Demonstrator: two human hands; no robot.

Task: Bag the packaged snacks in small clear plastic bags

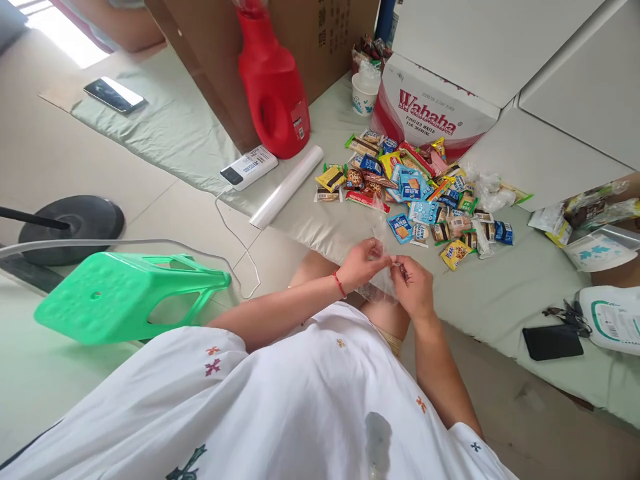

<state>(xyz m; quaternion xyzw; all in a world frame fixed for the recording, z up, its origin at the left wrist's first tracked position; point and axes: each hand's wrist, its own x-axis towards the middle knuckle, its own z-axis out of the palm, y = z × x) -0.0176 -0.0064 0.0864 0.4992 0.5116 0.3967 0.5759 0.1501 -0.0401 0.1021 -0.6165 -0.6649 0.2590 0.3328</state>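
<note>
My left hand [363, 267], with a red string bracelet at the wrist, pinches a thin clear plastic bag [375, 290] above my lap. Close against it, my right hand [413, 287] also has its fingers closed on the bag. The film hangs below the fingers and a loose part sticks up above them; whether anything is inside I cannot tell. Just beyond my hands lies a pile of wrapped snacks [413, 183] in blue, yellow, red and brown packets. A roll of clear plastic bags or film [287, 187] rests to the left of the pile.
Behind the snacks stand a Wahaha carton [435, 110] and a paper cup [365, 93]. To the left are a red jug [275, 87], a power bank [250, 167] with a cable, a phone [114, 95] and a green stool [125, 293]. Keys [567, 317] and a black case-like object [553, 343] lie right.
</note>
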